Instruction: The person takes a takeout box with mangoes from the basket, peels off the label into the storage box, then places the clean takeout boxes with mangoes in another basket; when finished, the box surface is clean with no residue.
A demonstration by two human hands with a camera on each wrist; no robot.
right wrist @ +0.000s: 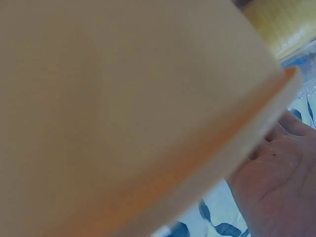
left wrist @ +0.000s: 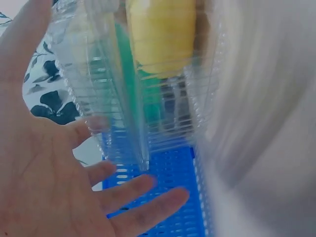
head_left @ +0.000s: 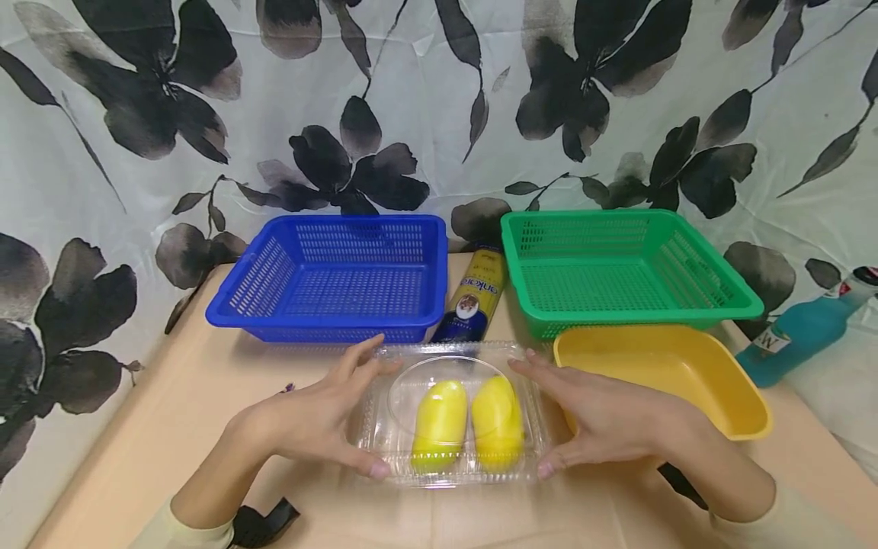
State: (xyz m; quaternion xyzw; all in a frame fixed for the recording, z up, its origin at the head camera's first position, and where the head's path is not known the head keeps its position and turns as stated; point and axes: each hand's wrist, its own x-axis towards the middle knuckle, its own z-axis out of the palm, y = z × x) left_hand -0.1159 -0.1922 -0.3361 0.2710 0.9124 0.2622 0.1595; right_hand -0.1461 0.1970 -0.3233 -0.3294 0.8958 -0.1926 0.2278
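A clear plastic clamshell box (head_left: 453, 476) sits on the table in front of me. Through its lid I see two yellow, mango-like fruits, the left one (head_left: 439, 423) smooth and the right one (head_left: 497, 427) beside it. My left hand (head_left: 318, 415) is at the box's left side, fingers spread and fairly straight, thumb near the front corner; the left wrist view shows its palm (left wrist: 54, 173) facing the box. On the opposite side is my right hand (head_left: 604, 415), fingers extended along the box. In the right wrist view a blurred pale surface hides most of the scene, with part of that palm (right wrist: 281, 177) showing.
Behind the box stand a blue basket (head_left: 274, 332) and a green basket (head_left: 638, 314). A yellow-and-blue packet (head_left: 476, 293) lies between them. A yellow tray (head_left: 727, 396) is right of the box, with a blue bottle (head_left: 796, 335) beyond. A black strip (head_left: 264, 526) lies near my left wrist.
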